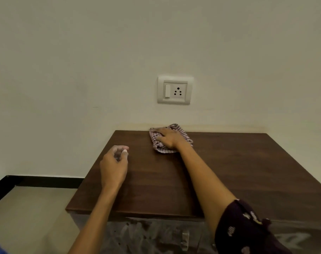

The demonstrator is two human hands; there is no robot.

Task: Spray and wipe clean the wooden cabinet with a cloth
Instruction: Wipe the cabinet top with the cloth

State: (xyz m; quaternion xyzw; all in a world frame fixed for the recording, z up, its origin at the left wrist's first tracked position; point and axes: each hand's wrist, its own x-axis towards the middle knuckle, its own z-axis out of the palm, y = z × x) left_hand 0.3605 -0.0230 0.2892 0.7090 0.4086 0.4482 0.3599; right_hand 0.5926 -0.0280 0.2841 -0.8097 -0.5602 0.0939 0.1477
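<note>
Two hands: both are seen over the wooden cabinet (pixel 229 171).
Progress: wiping is judged under way; no wet patch can be made out, so the share of top done cannot be told.
Cloth (pixel 158 145): a striped cloth is bunched at the far edge, close to the wall (pixel 101 61).
Right hand (pixel 168 139): laid flat on the cloth, fingers extended, pressing.
Left hand (pixel 113 165): fingers are curled round a small spray bottle (pixel 124 152), mostly hidden, at the top's left side.
Remaining: near and right areas are judged unwiped.

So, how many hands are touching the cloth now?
1. The right hand lies on the striped cloth at the cabinet top's back edge; the left hand is apart, nearer the front-left.
</note>
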